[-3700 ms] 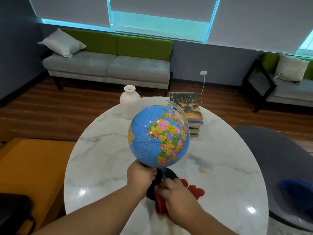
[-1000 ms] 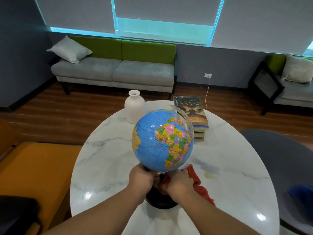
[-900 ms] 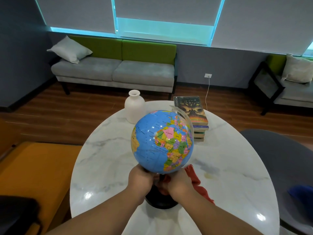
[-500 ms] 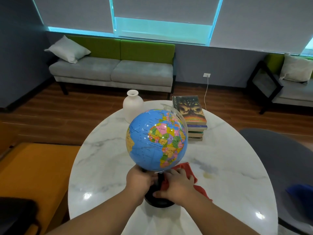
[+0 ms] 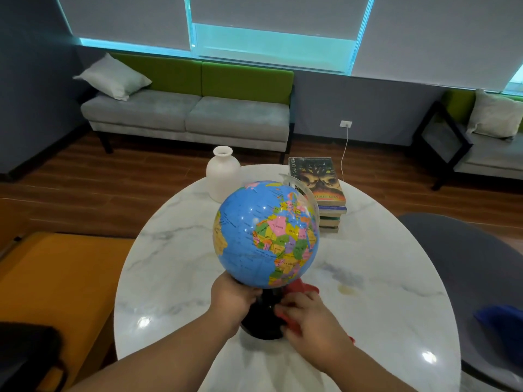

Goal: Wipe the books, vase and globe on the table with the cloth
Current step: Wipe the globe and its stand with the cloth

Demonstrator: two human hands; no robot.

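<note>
White marble makes up the round desk (image 5: 175, 278), and one globe (image 5: 263, 236) stands on its black base toward the near edge. Left and right of the globe the marble lies bare out to the rim. Beyond the rim left of the globe is one orange seat (image 5: 56, 278); right of the globe a grey chair (image 5: 467, 264) sits close against the edge. Behind the globe, near the far edge, stand one white vase (image 5: 223, 174) and one stack of books (image 5: 322, 182), four as far as I can count, the vase to the left of the stack. Two hands work under the globe: the left hand (image 5: 232, 295) grips it just below the ball, fingers curled; the right hand (image 5: 308, 315) clutches one red cloth (image 5: 300, 288) against the base. Farther back is a grey and green sofa (image 5: 186, 117).
</note>
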